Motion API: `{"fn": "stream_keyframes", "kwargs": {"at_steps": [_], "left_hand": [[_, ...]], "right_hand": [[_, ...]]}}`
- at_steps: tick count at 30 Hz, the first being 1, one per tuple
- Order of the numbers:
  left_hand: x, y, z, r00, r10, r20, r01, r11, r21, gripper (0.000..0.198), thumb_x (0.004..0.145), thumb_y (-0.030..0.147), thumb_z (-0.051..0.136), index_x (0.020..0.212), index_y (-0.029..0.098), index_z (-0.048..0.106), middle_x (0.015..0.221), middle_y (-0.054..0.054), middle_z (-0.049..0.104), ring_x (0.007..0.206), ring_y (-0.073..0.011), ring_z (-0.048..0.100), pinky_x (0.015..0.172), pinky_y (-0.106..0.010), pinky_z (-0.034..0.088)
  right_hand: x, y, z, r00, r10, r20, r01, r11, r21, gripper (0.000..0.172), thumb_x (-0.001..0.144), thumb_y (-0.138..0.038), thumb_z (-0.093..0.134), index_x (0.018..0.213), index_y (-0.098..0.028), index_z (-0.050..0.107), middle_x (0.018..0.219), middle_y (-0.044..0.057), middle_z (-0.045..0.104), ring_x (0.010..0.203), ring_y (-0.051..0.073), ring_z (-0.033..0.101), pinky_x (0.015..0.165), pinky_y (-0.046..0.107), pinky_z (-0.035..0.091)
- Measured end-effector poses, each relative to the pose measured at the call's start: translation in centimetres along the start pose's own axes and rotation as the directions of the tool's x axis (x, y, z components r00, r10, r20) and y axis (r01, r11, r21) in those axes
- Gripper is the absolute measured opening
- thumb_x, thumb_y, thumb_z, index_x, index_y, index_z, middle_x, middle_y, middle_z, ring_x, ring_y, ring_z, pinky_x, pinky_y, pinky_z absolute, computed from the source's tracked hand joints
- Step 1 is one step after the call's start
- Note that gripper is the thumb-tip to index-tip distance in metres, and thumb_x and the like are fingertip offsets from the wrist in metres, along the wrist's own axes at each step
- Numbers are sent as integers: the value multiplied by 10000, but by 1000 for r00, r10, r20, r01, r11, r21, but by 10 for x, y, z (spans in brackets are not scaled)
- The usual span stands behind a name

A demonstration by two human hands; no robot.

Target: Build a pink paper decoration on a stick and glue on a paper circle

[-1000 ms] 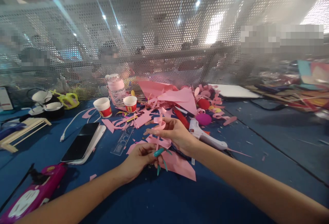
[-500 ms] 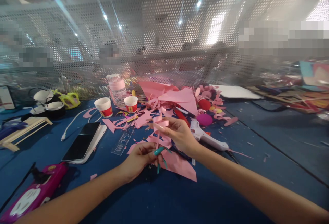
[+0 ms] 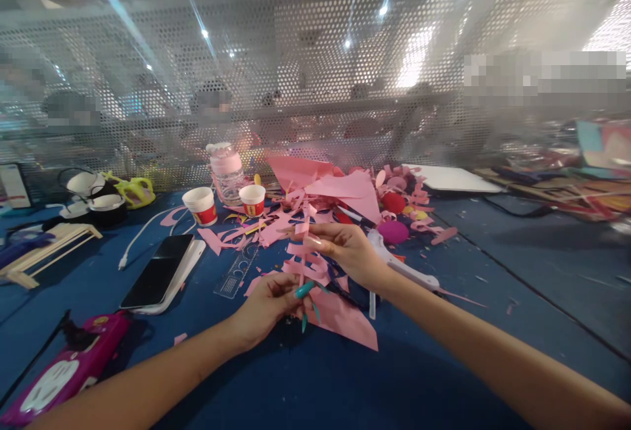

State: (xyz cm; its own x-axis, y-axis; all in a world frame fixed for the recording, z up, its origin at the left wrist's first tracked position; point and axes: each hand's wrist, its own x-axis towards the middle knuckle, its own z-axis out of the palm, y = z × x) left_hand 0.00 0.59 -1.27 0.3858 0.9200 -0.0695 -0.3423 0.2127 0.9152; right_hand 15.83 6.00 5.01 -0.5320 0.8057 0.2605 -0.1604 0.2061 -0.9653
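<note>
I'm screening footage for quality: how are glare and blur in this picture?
Head view: lights streak the top with glare; head view, far right: sheets look smeared; head view, nearer the middle: left hand, right hand and phone look fairly sharp.
</note>
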Motion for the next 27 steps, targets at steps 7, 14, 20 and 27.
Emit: {"fn": "stream_keyframes", "kwargs": {"at_steps": [7, 14, 20, 27], "left_hand": [[0, 0, 1, 1000, 0, 13, 0, 1000, -7, 294, 623, 350, 749, 786, 116, 680, 587, -16, 642, 497, -72, 561, 493, -169, 417], [0, 1, 2, 1000, 1, 17, 0, 1000, -13, 284, 620, 343, 753, 781, 117, 687, 591, -18, 648, 487, -67, 558, 493, -166, 424], [0, 2, 3, 1000, -12, -5, 12, 1000, -8, 307, 594, 349, 768, 772, 114, 683, 578, -18, 647, 479, -71, 556, 485, -172, 417], [0, 0, 1, 1000, 1, -3, -1, 1000, -13, 304, 597, 346, 767, 777, 116, 686, 583, -22, 658, 495, -81, 573, 497, -178, 419]], "right_hand": [[2, 8, 0, 992, 42, -123, -36, 998, 48, 179, 640, -327, 718, 783, -221, 718, 783, 12, 716, 764, 175, 652, 848, 389, 475], [3, 9, 1, 961, 59, -270, -65, 998, -14, 219, 539, -380, 766, 675, -217, 715, 679, -3, 703, 659, 162, 643, 694, 332, 518], [3, 2, 0, 997, 4, -76, -7, 999, -52, 245, 685, -397, 669, 859, -231, 718, 860, 5, 718, 827, 173, 653, 852, 331, 482], [1, 0, 2, 983, 50, -178, -61, 996, -58, 339, 600, -408, 724, 858, -192, 678, 776, 7, 718, 800, 195, 665, 783, 332, 506]]}}
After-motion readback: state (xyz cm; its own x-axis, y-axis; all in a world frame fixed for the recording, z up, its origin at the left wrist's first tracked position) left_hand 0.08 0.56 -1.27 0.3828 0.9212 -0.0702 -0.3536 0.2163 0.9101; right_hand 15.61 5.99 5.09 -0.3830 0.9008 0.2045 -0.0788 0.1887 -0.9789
